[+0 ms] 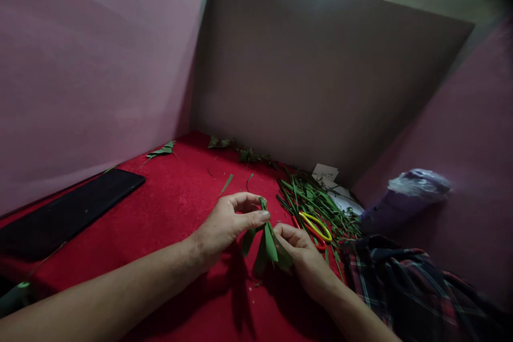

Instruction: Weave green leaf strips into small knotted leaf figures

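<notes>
Above the red cloth, my left hand pinches the top of a small bunch of broad green leaves between thumb and fingers. The leaves hang downward and fan out below the pinch. My right hand grips the leaves at their right side, its fingertips closed on a leaf edge and partly hidden. Just beyond my right hand lie scissors with red and yellow handles; their blades cannot be made out among the greenery.
Cut green stems and leaves are heaped at the back right, beside white papers. A dark flat panel lies at left. Plaid fabric and a purple plastic-wrapped bundle are at right. Leaf scraps lie near the wall.
</notes>
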`<state>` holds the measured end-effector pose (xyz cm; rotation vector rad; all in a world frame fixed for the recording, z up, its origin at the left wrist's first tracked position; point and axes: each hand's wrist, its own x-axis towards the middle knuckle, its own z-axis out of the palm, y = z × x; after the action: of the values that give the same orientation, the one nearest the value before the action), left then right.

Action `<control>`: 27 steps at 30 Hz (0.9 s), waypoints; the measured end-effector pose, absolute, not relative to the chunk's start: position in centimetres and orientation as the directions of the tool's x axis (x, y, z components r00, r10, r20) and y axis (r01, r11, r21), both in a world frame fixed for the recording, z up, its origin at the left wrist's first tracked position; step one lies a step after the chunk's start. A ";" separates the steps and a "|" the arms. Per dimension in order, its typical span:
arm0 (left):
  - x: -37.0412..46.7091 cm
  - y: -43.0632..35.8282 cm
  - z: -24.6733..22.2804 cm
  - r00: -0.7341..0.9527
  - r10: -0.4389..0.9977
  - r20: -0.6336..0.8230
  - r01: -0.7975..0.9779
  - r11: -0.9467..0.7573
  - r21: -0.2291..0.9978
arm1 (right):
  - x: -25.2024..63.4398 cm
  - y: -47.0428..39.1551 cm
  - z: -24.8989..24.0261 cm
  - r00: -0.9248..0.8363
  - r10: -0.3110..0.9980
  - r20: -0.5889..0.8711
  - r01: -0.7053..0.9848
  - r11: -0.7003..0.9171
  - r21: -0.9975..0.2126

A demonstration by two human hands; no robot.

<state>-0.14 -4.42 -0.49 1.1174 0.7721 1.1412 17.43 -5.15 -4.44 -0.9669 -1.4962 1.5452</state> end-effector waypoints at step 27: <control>0.3 -4.1 -1.5 0.233 0.972 -0.027 -0.335 0.106 0.936 | 17.3 -5.5 -4.7 -0.390 0.918 -0.072 0.024 -0.068 -0.997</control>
<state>0.31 -4.10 -1.47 1.0012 0.8211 1.1420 17.31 -5.54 -4.65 -1.0525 -1.4728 1.5515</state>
